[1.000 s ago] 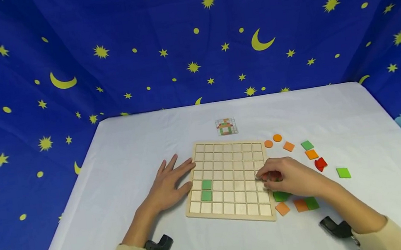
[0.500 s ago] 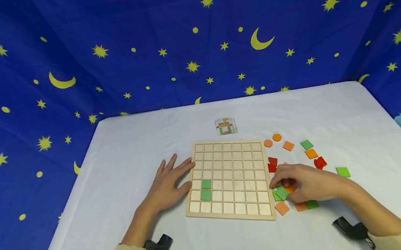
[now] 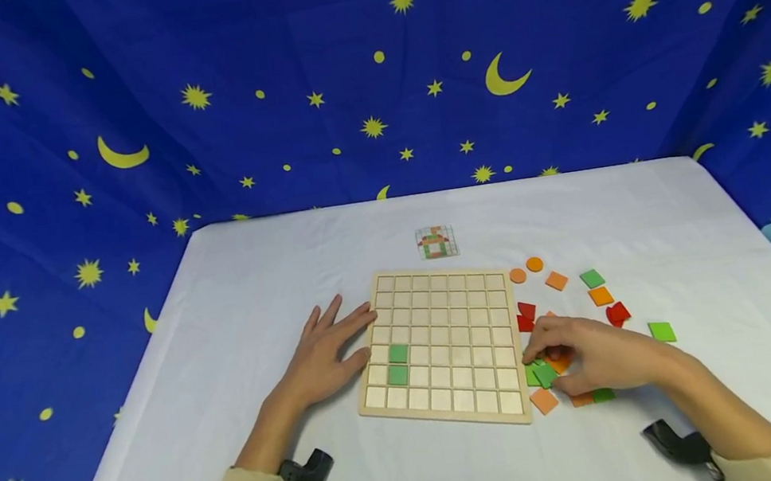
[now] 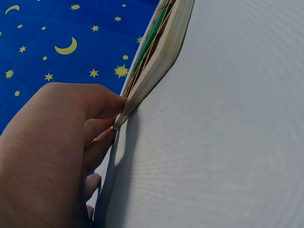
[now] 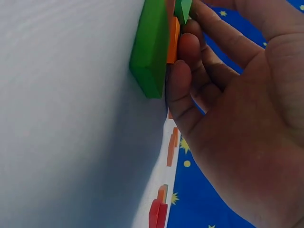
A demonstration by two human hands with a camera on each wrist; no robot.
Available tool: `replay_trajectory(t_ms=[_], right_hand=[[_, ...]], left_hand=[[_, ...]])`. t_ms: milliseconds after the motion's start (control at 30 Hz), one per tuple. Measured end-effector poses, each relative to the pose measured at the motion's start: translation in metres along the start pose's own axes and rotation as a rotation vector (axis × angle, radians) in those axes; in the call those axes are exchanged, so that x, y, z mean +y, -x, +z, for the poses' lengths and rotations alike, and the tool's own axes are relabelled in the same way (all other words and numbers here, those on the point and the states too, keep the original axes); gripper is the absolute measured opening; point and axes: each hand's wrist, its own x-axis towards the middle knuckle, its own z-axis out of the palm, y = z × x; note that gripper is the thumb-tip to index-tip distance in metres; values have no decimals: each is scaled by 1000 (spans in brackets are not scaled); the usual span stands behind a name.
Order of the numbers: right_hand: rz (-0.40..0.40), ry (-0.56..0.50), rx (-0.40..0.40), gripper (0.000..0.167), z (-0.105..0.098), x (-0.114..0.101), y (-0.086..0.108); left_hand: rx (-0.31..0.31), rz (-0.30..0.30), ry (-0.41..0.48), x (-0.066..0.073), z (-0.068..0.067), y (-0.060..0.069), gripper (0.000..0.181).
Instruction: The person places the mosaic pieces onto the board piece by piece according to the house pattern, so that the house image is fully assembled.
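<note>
A pale wooden grid board (image 3: pixel 450 417) lies on the white table. Two green square tiles (image 3: pixel 397 364) fill neighbouring cells near its left side. My left hand (image 3: pixel 321 361) rests at the board's left edge with spread fingers; in the left wrist view, fingertips touch the rim. Right of the board, my right hand (image 3: pixel 590 352) reaches down over a small heap of tiles, fingers bent. Its thumb and index finger stand around a tilted green square tile (image 3: pixel 545 375); whether they pinch it is not plain. An orange tile (image 5: pixel 174 40) lies beside the fingertips in the right wrist view.
Beyond the board lies a small pattern card (image 3: pixel 436 242). Orange round tiles (image 3: pixel 534 264), an orange square (image 3: pixel 557 281), red pieces (image 3: pixel 618 314) and a light green square (image 3: pixel 662 332) are scattered to the right. A blue star-patterned cloth (image 3: pixel 270 126) hangs behind the table.
My right hand has moved from over the board's right edge rightward and nearer to me, onto the tile heap, uncovering red pieces. It has barely moved in the last half second. The left hand has stayed put.
</note>
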Motion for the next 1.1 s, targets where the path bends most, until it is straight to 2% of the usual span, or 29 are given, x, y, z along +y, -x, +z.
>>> replay_trajectory(t_ms=[133,267,700,867,1100], right_hand=[[5,7,-6,41,0,0,2],[-23,-1,20,41,0,1,1],[-19,-27,73,41,5,4,1],[-54,-46,90,42,5,5,1],[-62,-56,88,39,4,4,1]], left_hand=[[1,1,5,1,-1,-1,52],[2,3,5,2,-2,-1,52],[-1,8,5,0,0,0,52],[3,5,9,1,0,-1,52],[2,2,11,1,0,-1,52]])
